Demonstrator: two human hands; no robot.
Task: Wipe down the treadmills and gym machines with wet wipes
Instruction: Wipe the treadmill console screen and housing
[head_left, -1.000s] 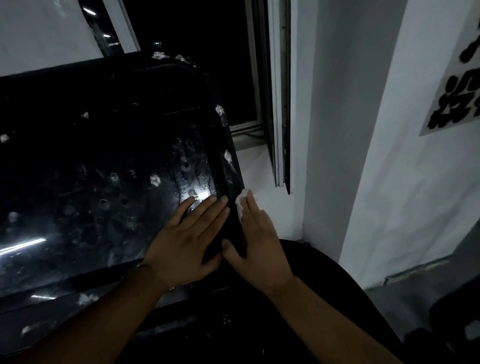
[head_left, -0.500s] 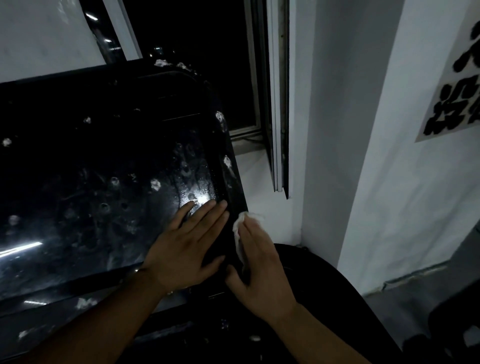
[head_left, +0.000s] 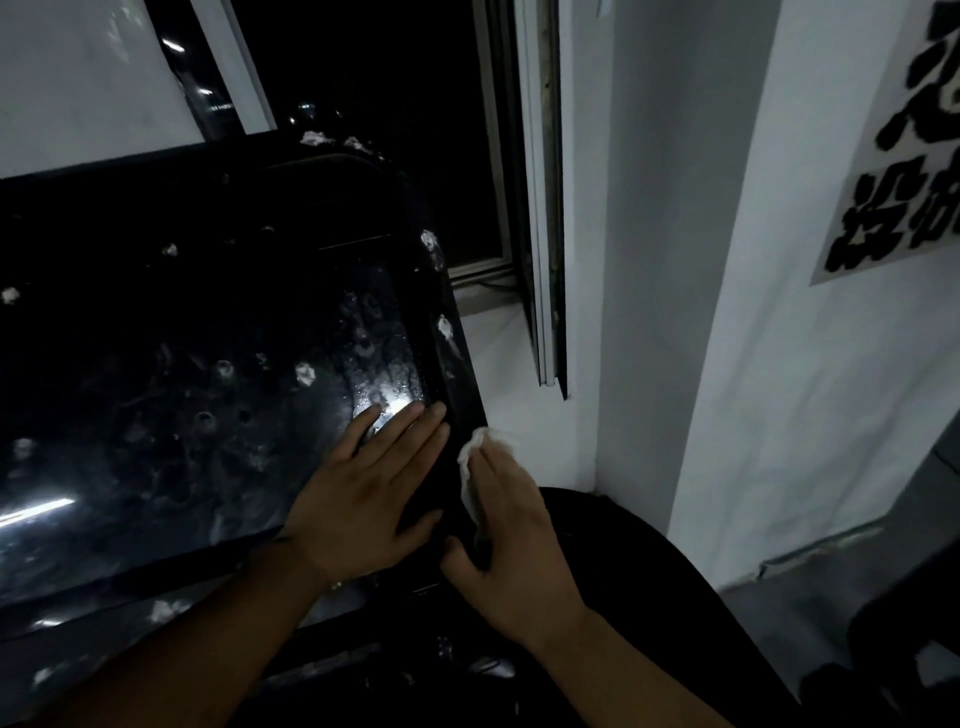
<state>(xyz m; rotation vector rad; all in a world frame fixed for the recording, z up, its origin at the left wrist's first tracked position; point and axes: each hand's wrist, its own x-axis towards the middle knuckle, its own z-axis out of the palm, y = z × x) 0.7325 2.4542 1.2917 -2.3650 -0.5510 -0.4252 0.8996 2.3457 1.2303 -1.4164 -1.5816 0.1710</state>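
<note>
The treadmill's glossy black console (head_left: 208, 389) fills the left of the head view, wet and dotted with white foam spots. My left hand (head_left: 363, 493) rests flat on its lower right corner, fingers straight and together. My right hand (head_left: 519, 545) lies along the console's right edge, with straight fingers pressing a crumpled white wet wipe (head_left: 480, 447) against that edge. Its thumb sits on the front face. Most of the wipe is hidden under the fingers.
A white window sill (head_left: 498, 374) and an open window frame (head_left: 540, 208) stand right beside the console. A white wall (head_left: 779, 364) with a poster of black characters (head_left: 893, 171) is on the right. A dark curved machine part (head_left: 649, 597) lies below my right hand.
My right hand has slid the wipe down the console's right edge toward me, and more of the wipe now shows past the fingertips. My left hand has stayed in place.
</note>
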